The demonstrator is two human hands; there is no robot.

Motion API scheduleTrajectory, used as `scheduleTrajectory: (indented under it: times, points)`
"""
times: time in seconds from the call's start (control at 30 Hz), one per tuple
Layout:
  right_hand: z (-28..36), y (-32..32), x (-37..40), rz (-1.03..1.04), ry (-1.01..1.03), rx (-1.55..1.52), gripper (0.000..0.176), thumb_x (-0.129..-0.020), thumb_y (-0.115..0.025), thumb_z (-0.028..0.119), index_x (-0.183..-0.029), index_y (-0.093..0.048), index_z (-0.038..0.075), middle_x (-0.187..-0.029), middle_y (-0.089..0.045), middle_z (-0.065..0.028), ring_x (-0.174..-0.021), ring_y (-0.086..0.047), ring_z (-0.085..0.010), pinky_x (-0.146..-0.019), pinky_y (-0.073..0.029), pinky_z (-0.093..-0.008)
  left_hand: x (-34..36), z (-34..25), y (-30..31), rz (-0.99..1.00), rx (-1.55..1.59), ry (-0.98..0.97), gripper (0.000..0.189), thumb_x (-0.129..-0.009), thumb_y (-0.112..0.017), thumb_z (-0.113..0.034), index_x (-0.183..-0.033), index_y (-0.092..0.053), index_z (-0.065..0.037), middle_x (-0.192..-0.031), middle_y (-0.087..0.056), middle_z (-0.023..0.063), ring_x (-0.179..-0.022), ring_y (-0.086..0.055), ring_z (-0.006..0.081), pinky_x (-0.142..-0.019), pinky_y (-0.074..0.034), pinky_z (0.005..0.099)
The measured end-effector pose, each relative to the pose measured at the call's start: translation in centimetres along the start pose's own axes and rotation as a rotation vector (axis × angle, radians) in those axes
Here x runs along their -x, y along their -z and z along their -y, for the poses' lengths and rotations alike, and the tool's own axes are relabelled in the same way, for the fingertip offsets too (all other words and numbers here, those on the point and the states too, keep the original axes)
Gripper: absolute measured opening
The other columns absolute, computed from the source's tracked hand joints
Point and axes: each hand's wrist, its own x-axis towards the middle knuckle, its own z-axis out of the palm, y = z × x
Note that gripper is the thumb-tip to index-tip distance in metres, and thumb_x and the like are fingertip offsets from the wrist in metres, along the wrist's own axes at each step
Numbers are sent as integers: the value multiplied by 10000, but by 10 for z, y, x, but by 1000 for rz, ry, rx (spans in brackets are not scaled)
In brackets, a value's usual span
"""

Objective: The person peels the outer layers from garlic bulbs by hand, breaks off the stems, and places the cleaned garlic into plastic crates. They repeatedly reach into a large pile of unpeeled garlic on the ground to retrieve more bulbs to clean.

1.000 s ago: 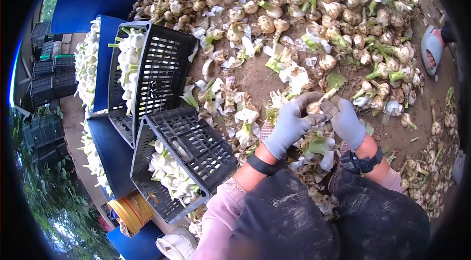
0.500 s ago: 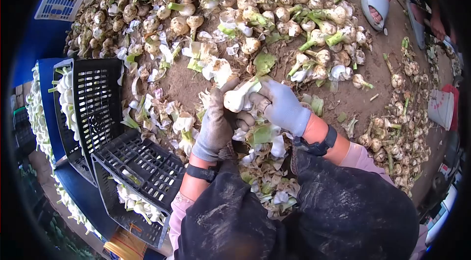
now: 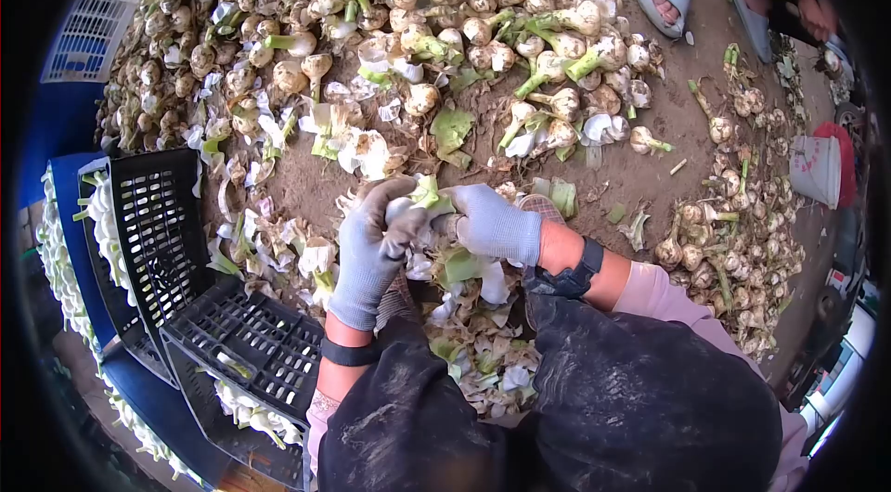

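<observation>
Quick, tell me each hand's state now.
Left hand: closed on the garlic bulb.
Right hand: closed, gripping the same bulb.

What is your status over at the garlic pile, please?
Left hand and right hand both gripping one garlic bulb. Loose skins heaped underneath. Black crate beside left forearm, nothing blocking.

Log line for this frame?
left hand: grips white green-stalked garlic bulb | right hand: grips same bulb | beside: black slotted plastic crate
</observation>
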Motion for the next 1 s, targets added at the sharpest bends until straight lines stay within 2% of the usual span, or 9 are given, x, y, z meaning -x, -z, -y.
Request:
scheduleTrajectory:
  times: [0.1, 0.2, 0.43, 0.5, 0.6, 0.73, 0.83, 0.9, 1.0]
  points:
    - [17, 7, 6, 51, 16, 85, 264, -862, -609, 145, -1089, -612, 10, -995, -680, -137, -901, -652, -183, -793, -508, -345, 4, -1, 5, 187, -115, 74, 297, -919, -628, -256, -1033, -645, 18, -962, -655, 75, -896, -608, 154, -814, -478, 283]
    - [33, 9, 14, -145, 38, 662, 208, -843, -576, 164, -982, -613, 14, -924, -663, -172, -851, -659, -306, -748, -516, -402, 14, 5, 8, 30, 862, 358, 335, -934, -597, -267, -1107, -615, 19, -1014, -667, 129, -962, -634, 214, -868, -514, 343]
    - [42, -27, 49, 837, 306, 435, 335, -783, -580, 207, -1081, -628, 62, -842, -680, -157, -817, -669, -331, -724, -511, -442, 34, 2, 34, -259, 1289, 210, 354, -1001, -444, -249, -1213, -545, 15, -1271, -540, 150, -1175, -533, 334, -998, -447, 435]
    - [65, -3, 51, 537, 52, 965, 421, -767, -617, 229, -1164, -588, 92, -826, -682, -154, -816, -675, -316, -689, -510, -447, 53, -42, 55, -436, 235, 62, 332, -1019, -383, -200, -1171, -552, 43, -1214, -564, 157, -1071, -597, 285, -917, -512, 366]
    - [39, 34, 51, 10, 198, 1077, 446, -824, -632, 292, -1249, -533, 203, -919, -649, -111, -809, -649, -289, -673, -508, -414, 99, -70, 117, -914, 37, -31, 304, -1016, -412, -164, -1220, -531, 27, -1164, -592, 160, -995, -612, 191, -874, -515, 285]
    - [-1, 94, 9, -638, 273, 1426, 117, -775, -581, 193, -851, -668, 207, -842, -599, -43, -796, -601, -223, -645, -448, -377, 126, -96, 148, -1207, -189, 58, 353, -965, -511, -114, -1291, -481, 18, -1211, -570, 104, -1102, -548, 170, -963, -454, 305]
    - [-16, 107, -18, -518, 75, 1477, 120, -768, -605, 204, -873, -665, 198, -852, -603, -67, -795, -615, -249, -650, -466, -383, 108, -85, 125, -848, -36, -17, 379, -949, -532, -92, -1312, -480, 5, -1236, -568, 124, -1116, -555, 173, -964, -454, 294]
    - [23, 91, -6, -685, 107, 644, 235, -802, -647, 253, -989, -653, 110, -927, -629, -165, -817, -639, -335, -745, -512, -413, 62, -72, 65, -317, 283, 150, 389, -938, -548, -66, -1316, -482, 1, -1244, -567, 135, -1126, -555, 178, -943, -467, 297]
    - [37, 46, -4, -339, 257, -435, 234, -925, -606, 145, -1093, -636, -15, -948, -662, -13, -853, -577, -66, -753, -486, -237, 18, -47, 3, 23, 111, 76, 607, -854, -674, -53, -1398, -403, -32, -1176, -591, 112, -966, -596, 151, -867, -489, 279]
